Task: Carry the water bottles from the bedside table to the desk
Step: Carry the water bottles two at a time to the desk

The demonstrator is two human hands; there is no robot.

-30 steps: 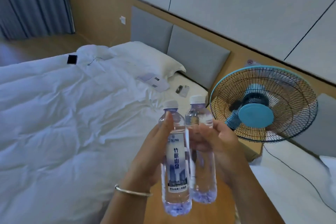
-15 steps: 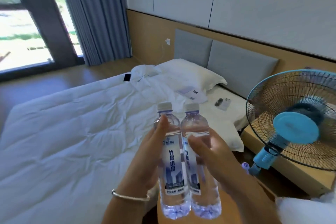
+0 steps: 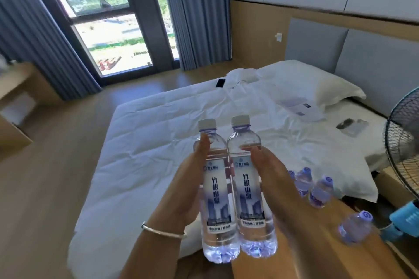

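Two clear water bottles with white caps and blue-white labels stand upright side by side in front of me. My left hand [image 3: 186, 190] grips the left bottle [image 3: 216, 197], thumb up its side. My right hand [image 3: 275, 186] grips the right bottle [image 3: 250, 192]. The two bottles touch each other. Several more water bottles [image 3: 317, 190] stand on the wooden bedside table [image 3: 340, 215] just right of my right hand, and one more bottle [image 3: 354, 229] stands nearer the table's right end. Part of a wooden desk [image 3: 20, 97] shows at the far left.
A bed with a white duvet [image 3: 158, 142] and pillow [image 3: 317, 84] fills the middle, with a phone [image 3: 220, 83] and papers on it. A blue fan [image 3: 403, 149] stands at the right edge. Wooden floor [image 3: 45, 188] lies left of the bed, and glass doors [image 3: 113, 29] with blue curtains are behind.
My view has swung left, from the headboard and fan toward the glass doors and the desk. Both hands keep the two bottles upright in front of me. More bottles on the bedside table came into sight.
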